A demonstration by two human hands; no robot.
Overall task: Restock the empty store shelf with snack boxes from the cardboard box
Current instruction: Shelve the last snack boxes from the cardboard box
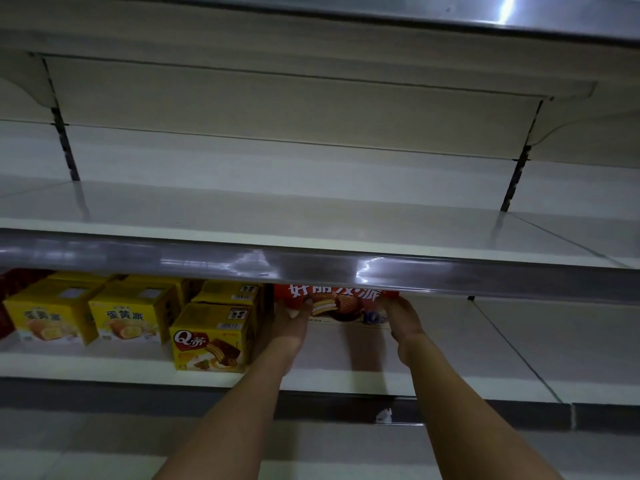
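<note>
Hands are both on a red snack box (341,306) that stands on the lower shelf (450,344), a little right of the centre of the view. Left hand (289,323) holds the left end of the box, at 9 o'clock from it, and right hand (403,318) holds the right end, at 3 o'clock, with the fingers curled around the edge. The top part of the box is hidden behind the silver rail (311,265) of the upper shelf (277,209), so I cannot tell how far back the box stands or whether its bottom fully rests on the board. The front of the box shows white characters and a picture of a chocolate pie.

At 9 o'clock from the red box, just beside the left hand, stands a yellow Q box (209,337) near the front edge, with another yellow box (230,292) behind it. Further toward 9 o'clock are two yellow egg-pie boxes (91,315), side by side, and at the far left edge something red (10,306) that is too cut off to name. At 12 o'clock the upper shelf is seen with its white back panel (294,133).
</note>
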